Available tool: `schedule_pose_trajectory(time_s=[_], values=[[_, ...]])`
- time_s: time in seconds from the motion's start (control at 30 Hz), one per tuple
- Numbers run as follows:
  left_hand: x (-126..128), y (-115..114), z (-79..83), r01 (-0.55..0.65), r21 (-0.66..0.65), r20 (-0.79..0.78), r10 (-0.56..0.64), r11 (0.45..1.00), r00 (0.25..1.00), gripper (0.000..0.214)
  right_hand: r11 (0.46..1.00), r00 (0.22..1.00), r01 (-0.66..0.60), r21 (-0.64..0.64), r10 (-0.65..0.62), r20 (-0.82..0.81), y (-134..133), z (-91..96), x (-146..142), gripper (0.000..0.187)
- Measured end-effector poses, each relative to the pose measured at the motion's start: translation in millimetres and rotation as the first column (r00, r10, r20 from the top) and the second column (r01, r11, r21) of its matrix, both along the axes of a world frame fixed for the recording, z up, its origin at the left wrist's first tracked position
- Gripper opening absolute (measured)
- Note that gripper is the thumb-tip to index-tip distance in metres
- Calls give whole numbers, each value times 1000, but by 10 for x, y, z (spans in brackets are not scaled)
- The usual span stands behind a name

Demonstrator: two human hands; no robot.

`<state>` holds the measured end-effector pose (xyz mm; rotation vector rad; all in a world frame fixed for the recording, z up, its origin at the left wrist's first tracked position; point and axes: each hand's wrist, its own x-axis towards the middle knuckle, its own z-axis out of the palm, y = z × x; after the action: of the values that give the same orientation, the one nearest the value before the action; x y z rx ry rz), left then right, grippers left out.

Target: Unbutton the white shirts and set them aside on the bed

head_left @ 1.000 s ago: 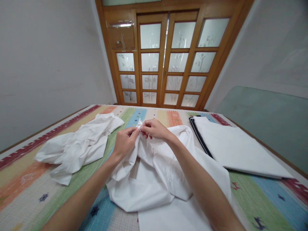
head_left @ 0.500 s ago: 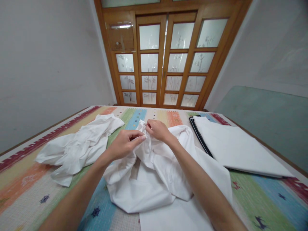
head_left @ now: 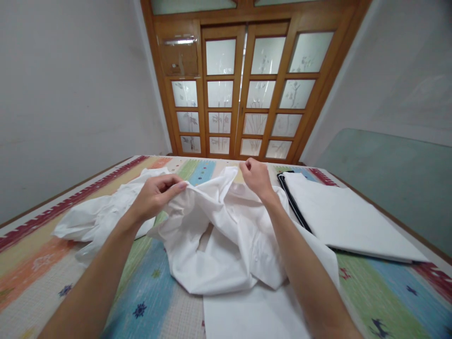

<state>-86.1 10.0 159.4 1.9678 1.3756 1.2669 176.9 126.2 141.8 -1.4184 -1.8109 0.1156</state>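
Observation:
A crumpled white shirt (head_left: 226, 235) lies in front of me on a striped, many-coloured bedspread (head_left: 151, 287). My left hand (head_left: 155, 195) pinches the shirt's upper edge on the left. My right hand (head_left: 256, 176) grips the same edge further right, and the fabric is stretched and lifted between the two hands. The lower part of the shirt rests on a flat white cloth (head_left: 254, 315) near me.
A second crumpled white garment (head_left: 99, 219) lies to the left. At the right sits a folded white cloth (head_left: 342, 216) on top of a dark-edged piece (head_left: 293, 200). Wooden glass-paned doors (head_left: 243, 89) stand beyond the bed, with walls on both sides.
My hands, pinched close together at the shirt's top a second ago, have moved apart, the left going left and the right going right and away, spreading the edge between them.

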Motion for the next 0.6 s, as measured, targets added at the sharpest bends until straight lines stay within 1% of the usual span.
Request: schedule_pose_trajectory(time_s=[0.03, 0.07, 0.1, 0.13, 0.17, 0.2, 0.23, 0.27, 0.3, 0.4, 0.43, 0.47, 0.5, 0.53, 0.6], values=[[19, 21, -25, -51, 42, 24, 50, 998, 998, 33, 990, 995, -99, -102, 95, -35, -30, 24, -5, 43], [36, 41, -49, -94, 81, 39, 91, 992, 995, 32, 950, 977, -211, -230, 200, -70, -66, 45, -13, 51], [49, 56, -69, -130, 118, 50, 125, 984, 991, 30, 870, 945, -326, -369, 309, -106, -104, 61, -26, 57], [61, 67, -86, -163, 151, 62, 156, 975, 986, 28, 757, 900, -425, -496, 411, -143, -141, 69, -45, 60], [71, 73, -99, -197, 181, 78, 185, 964, 980, 26, 639, 850, -496, -588, 495, -179, -176, 70, -69, 61], [83, 73, -106, -229, 206, 93, 214, 951, 972, 25, 540, 802, -544, -642, 559, -209, -205, 62, -100, 59], [96, 68, -107, -258, 226, 103, 241, 939, 965, 25, 468, 761, -578, -668, 605, -234, -228, 47, -136, 54], [111, 59, -104, -285, 243, 108, 266, 927, 958, 25, 419, 729, -603, -679, 634, -258, -245, 27, -174, 50], [127, 46, -97, -309, 259, 112, 290, 915, 951, 26, 383, 705, -625, -680, 650, -282, -254, 5, -212, 45], [164, 3, -69, -359, 296, 134, 334, 885, 933, 25, 292, 640, -684, -668, 680, -358, -251, -51, -283, 37], [168, -8, -63, -371, 307, 145, 342, 877, 928, 25, 285, 633, -699, -656, 673, -382, -243, -57, -285, 36], [166, -16, -59, -384, 319, 155, 352, 867, 923, 25, 303, 640, -710, -636, 654, -403, -233, -54, -275, 35], [159, -20, -58, -398, 331, 161, 364, 856, 917, 25, 348, 660, -715, -606, 623, -421, -224, -40, -256, 33], [148, -20, -59, -413, 342, 167, 378, 844, 911, 25, 415, 686, -712, -566, 582, -436, -216, -17, -229, 31], [120, -10, -66, -440, 356, 184, 400, 825, 898, 25, 580, 724, -687, -437, 500, -475, -212, 55, -170, 29]])
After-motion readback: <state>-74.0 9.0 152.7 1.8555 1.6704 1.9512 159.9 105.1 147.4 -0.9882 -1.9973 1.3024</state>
